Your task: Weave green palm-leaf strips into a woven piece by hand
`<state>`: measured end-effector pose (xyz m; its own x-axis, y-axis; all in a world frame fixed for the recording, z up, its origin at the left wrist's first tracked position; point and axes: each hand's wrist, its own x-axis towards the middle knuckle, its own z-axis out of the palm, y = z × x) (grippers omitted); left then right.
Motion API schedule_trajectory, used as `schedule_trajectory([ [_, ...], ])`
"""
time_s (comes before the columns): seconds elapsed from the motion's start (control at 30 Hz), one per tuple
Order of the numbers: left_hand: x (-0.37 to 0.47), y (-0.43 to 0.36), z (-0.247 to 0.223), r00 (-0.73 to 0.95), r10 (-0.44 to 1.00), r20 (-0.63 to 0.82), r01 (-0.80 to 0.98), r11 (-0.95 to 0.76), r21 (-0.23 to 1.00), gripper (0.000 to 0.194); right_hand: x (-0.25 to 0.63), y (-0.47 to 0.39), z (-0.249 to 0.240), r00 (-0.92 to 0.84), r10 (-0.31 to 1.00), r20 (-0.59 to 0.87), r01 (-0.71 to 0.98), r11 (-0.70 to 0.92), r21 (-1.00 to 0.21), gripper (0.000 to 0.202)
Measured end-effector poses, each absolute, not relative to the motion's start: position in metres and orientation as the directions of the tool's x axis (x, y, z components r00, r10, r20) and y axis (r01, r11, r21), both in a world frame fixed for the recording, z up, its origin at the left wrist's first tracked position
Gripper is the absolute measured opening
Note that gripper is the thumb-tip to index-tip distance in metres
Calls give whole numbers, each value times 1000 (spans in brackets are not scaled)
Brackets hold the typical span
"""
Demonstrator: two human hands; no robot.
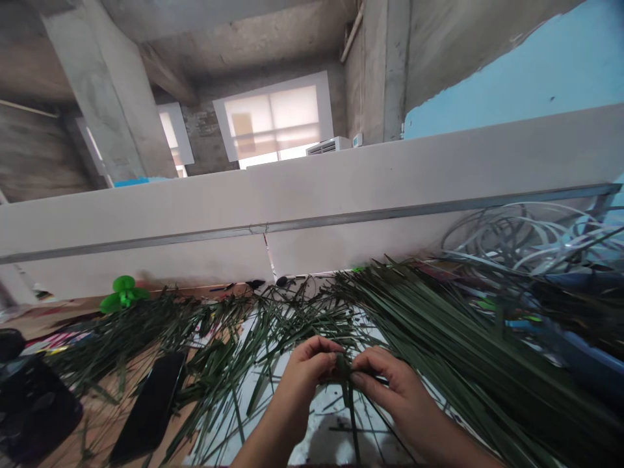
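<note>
My left hand (pixel 312 367) and my right hand (pixel 383 380) meet at the front middle of the table, over its white surface. Between them is a small piece of folded green leaf strips (pixel 344 370), with strip ends hanging down toward me. The left thumb and fingers pinch it from one side. On the other side, my right thumb and forefinger pinch the strips too. The exact folds are partly hidden by the fingers. Just right of my right hand lies a thick bundle of long green leaves (pixel 453 338). Loose cut strips (pixel 253 351) are scattered left of and behind my hands.
A black phone (pixel 151 406) lies at the left, near a dark container (pixel 34 403). Farther back stands a bright green plastic object (pixel 123 294). Coils of pale tubing or strap (pixel 521 234) pile up at the right. A white partition (pixel 312 188) closes off the table's far side.
</note>
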<state>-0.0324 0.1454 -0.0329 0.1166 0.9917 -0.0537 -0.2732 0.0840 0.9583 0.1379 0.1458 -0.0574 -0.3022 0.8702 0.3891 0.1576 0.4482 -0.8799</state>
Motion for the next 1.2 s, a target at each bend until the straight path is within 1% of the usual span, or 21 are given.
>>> schedule_trajectory([
  [0.3, -35, 143, -24, 201, 980, -3, -160, 36, 986, 12, 135, 147, -66, -255, 916, 309, 102, 344, -934, 23],
  [0.4, -31, 140, -25, 241, 970, 9, -172, 33, 985, 13, 134, 148, -71, -203, 933, 297, 68, 315, -946, 23],
  [0.5, -28, 140, -28, 279, 960, 32, -219, 32, 975, 21, 131, 148, -73, -185, 938, 293, -17, 295, -955, 22],
  [0.67, -28, 145, -34, 240, 971, 16, -210, 36, 977, 34, 127, 146, -68, -157, 945, 287, -124, 270, -955, 22],
  [0.77, -29, 148, -36, 256, 967, 18, -176, 29, 984, 37, 126, 145, -67, -132, 954, 269, -134, 251, -959, 24],
  [0.93, -28, 147, -38, 324, 944, 63, -62, -46, 997, 27, 126, 144, -69, -130, 958, 255, -141, 237, -961, 26],
  [1.07, -29, 145, -41, 352, 934, 62, 54, -87, 995, 28, 127, 145, -69, -96, 965, 245, -147, 230, -962, 23],
  [1.2, -31, 145, -43, 355, 933, 52, 93, -91, 992, 30, 127, 145, -70, -56, 969, 241, -141, 231, -963, 24],
])
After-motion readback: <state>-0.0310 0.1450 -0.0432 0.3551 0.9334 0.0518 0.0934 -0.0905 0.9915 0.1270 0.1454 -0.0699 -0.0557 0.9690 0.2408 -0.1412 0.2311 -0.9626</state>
